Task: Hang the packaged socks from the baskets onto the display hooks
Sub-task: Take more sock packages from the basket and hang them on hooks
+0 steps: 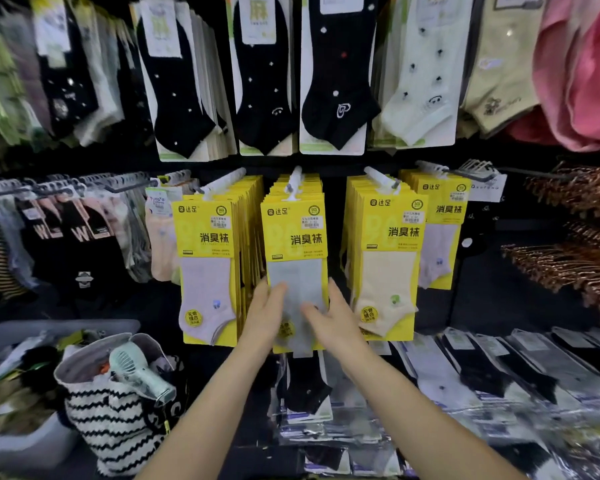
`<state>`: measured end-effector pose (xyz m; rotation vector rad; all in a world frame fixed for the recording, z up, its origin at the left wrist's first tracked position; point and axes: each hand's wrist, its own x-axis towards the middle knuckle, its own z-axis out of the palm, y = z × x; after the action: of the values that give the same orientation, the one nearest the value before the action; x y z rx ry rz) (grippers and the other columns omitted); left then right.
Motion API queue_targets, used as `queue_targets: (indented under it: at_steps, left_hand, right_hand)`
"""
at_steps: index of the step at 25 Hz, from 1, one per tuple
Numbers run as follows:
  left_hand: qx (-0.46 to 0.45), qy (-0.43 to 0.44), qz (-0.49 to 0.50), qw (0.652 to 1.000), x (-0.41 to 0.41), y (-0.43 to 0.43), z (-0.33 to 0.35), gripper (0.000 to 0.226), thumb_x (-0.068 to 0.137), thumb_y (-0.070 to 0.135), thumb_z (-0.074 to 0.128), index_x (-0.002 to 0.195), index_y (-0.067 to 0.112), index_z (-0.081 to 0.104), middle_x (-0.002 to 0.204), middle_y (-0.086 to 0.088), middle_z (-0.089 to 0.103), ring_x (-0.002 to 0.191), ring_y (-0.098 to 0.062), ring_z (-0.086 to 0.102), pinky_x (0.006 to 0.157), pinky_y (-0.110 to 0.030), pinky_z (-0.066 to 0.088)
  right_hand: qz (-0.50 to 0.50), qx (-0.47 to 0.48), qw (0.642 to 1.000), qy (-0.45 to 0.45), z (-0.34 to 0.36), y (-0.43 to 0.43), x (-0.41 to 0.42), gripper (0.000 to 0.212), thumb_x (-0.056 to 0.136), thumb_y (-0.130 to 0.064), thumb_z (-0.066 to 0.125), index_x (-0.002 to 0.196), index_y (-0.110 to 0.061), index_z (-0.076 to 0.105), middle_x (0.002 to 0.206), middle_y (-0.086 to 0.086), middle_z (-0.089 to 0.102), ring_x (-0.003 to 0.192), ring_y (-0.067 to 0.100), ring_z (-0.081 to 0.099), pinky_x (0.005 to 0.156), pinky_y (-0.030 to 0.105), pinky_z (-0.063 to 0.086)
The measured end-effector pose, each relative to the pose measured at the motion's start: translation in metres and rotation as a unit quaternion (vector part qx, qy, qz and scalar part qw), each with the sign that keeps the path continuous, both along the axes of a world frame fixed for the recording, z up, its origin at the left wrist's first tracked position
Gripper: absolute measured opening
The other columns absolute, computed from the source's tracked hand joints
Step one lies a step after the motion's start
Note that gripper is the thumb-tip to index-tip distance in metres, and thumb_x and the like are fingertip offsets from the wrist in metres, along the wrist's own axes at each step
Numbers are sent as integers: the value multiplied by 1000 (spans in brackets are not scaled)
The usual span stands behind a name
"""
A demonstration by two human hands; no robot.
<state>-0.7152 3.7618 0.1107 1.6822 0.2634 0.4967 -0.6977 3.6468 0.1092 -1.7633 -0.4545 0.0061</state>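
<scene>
A stack of yellow sock packs with a grey sock in front [297, 251] hangs on the middle white display hook [294, 183]. My left hand [264, 313] touches the pack's lower left edge with straight fingers, thumb lying on the front. My right hand [329, 317] rests against its lower right side, fingers straight. Neither hand grips a loose pack. Similar yellow stacks hang to the left [207, 268] and to the right [388, 268]. A grey basket [21, 441] with mixed sock packs sits at the lower left.
A striped black-and-white bag [118, 424] holding a mint handheld fan [136, 368] stands beside the basket. Flat sock packs [499, 379] lie on the shelf below the hooks. Black and white socks hang in the row above; copper hangers [568, 265] fill the right.
</scene>
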Motion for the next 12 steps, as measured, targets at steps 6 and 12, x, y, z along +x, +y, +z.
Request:
queue_targets:
  at_steps: [6, 12]
  left_hand:
    - [42, -193, 139, 970, -19, 52, 20, 38, 85, 37, 42, 117, 25, 57, 111, 22, 56, 104, 17, 48, 90, -16, 41]
    - [-40, -130, 133, 982, 3, 127, 27, 28, 99, 31, 33, 100, 36, 60, 109, 11, 62, 111, -12, 55, 92, -35, 42]
  right_hand:
    - [-63, 22, 985, -157, 11, 26, -19, 58, 93, -24, 52, 145, -19, 27, 143, -13, 29, 132, 1, 25, 110, 21, 22]
    - [72, -13, 997, -22, 21, 100, 4, 69, 92, -23, 54, 150, -19, 17, 151, -1, 32, 138, 16, 32, 113, 36, 30]
